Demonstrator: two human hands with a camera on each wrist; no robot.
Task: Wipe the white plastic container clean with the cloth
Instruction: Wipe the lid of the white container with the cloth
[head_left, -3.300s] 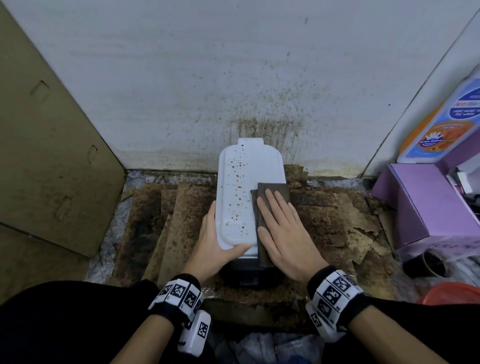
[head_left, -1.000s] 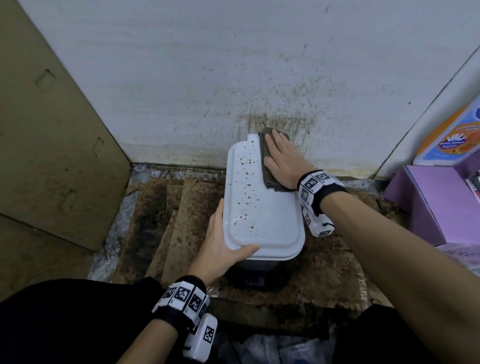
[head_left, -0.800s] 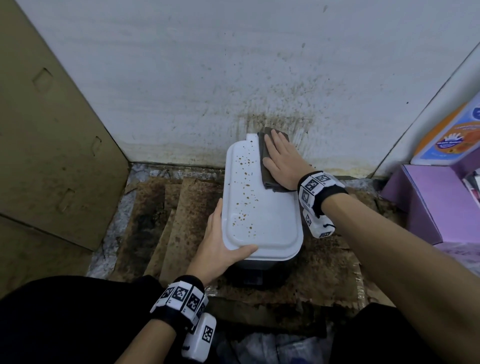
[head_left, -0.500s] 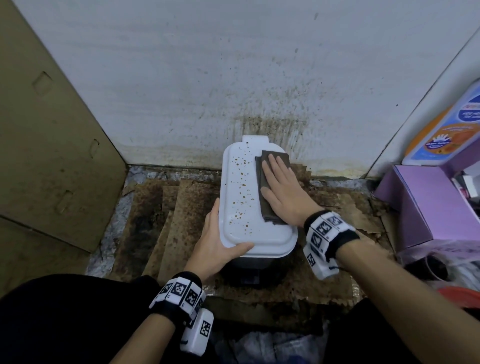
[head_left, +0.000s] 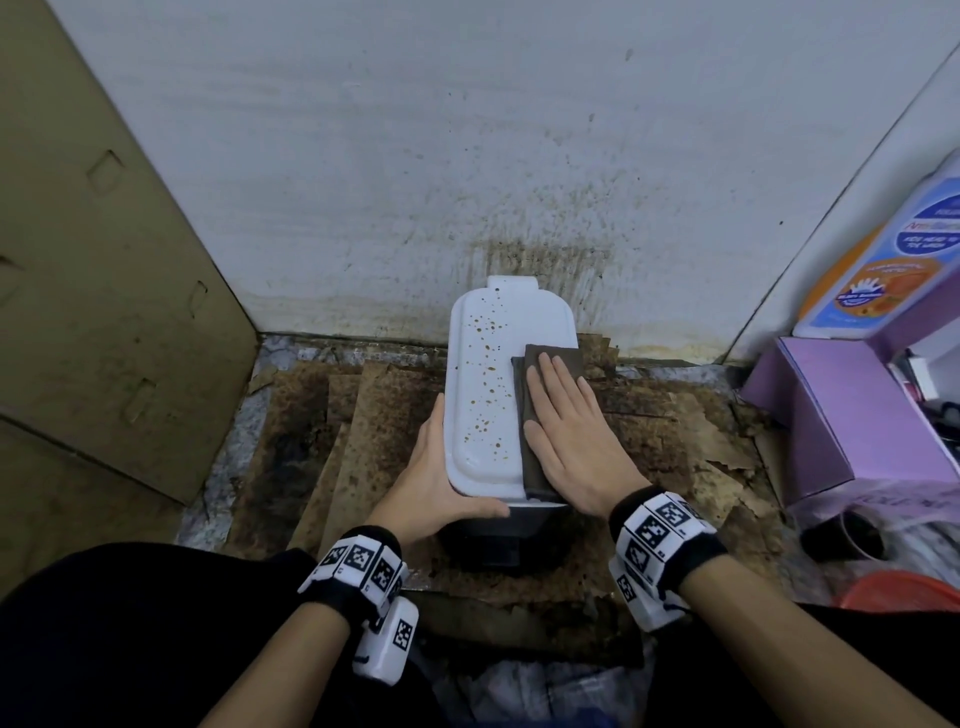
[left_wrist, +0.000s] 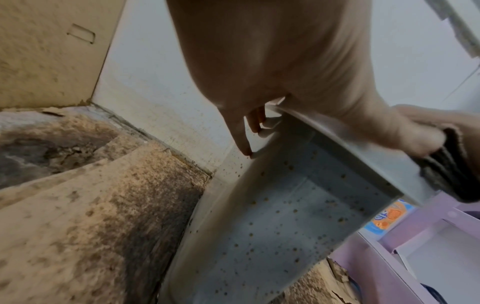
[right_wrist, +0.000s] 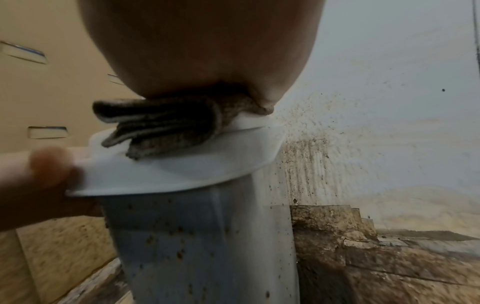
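The white plastic container (head_left: 488, 384) stands upright on the floor against the wall. Brown spots cover the left half of its lid, and its side wall (left_wrist: 272, 216) is speckled too. A folded dark brown cloth (head_left: 550, 358) lies on the right half of the lid. My right hand (head_left: 566, 431) presses flat on it with straight fingers, at the near end of the lid. From the right wrist view the cloth (right_wrist: 161, 123) bunches under the palm on the lid (right_wrist: 182, 170). My left hand (head_left: 431, 483) grips the lid's near left corner, thumb along the front edge.
A cardboard panel (head_left: 104, 260) walls off the left. The stained white wall (head_left: 519, 156) stands just behind the container. Soiled cardboard sheets (head_left: 363, 441) cover the floor. On the right stand a purple box (head_left: 841, 415) and a large detergent bottle (head_left: 893, 260), with a red-orange object (head_left: 904, 590) low down.
My right hand slid the cloth from the far end of the lid back toward me along the right side. The left hand kept its hold on the corner.
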